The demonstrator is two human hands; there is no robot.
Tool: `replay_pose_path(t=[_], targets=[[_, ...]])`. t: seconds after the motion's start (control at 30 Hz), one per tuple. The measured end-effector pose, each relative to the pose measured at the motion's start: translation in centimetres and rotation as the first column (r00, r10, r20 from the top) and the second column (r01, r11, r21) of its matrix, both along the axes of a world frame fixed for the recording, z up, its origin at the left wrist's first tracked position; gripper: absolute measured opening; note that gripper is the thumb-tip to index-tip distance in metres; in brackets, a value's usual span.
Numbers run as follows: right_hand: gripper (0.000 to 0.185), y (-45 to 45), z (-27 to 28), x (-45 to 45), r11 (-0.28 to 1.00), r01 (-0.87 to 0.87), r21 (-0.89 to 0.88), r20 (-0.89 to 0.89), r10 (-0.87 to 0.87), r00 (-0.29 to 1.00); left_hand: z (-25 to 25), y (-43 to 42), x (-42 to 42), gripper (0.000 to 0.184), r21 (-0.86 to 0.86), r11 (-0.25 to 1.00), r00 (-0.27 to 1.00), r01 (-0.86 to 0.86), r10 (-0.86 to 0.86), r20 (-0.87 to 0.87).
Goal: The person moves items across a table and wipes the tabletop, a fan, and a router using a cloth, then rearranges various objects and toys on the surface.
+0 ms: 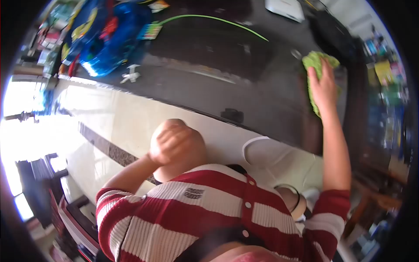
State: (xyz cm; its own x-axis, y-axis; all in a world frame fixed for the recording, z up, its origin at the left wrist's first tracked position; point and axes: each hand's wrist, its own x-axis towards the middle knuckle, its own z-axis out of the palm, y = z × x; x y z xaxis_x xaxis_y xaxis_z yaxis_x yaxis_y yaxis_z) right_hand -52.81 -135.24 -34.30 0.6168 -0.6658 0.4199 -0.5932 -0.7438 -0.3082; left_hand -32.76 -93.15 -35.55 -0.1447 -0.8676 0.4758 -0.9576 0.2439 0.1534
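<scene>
I see right hand [325, 89] on green cloth [310, 60], surface [192, 89] right, fingers spread; left [169, 142] over knee [195, 146], fingers blurred, can't tell.

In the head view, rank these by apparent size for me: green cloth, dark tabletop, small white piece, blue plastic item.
Largest to smallest, as they look:
1. Dark tabletop
2. Blue plastic item
3. Green cloth, partly covered by the right hand
4. Small white piece
</scene>
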Motion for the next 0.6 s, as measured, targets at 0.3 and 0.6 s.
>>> replay_pose_path(t=[0.3, 0.6], targets=[[0.051, 11.6, 1.7, 4.8, 0.913, -0.399, 0.083, -0.065, 0.405, 0.912, 0.7, 4.9, 2.4, 0.026, 0.046, 0.965, 0.878, -0.259, 0.255, -0.406], [0.058, 9.7, -4.0, 10.8, 0.889, -0.458, -0.001, -0.233, 0.445, 0.865, 3.5, 7.7, 3.2, 0.03, 0.509, 0.716, 0.519, -0.478, 0.698, -0.494]])
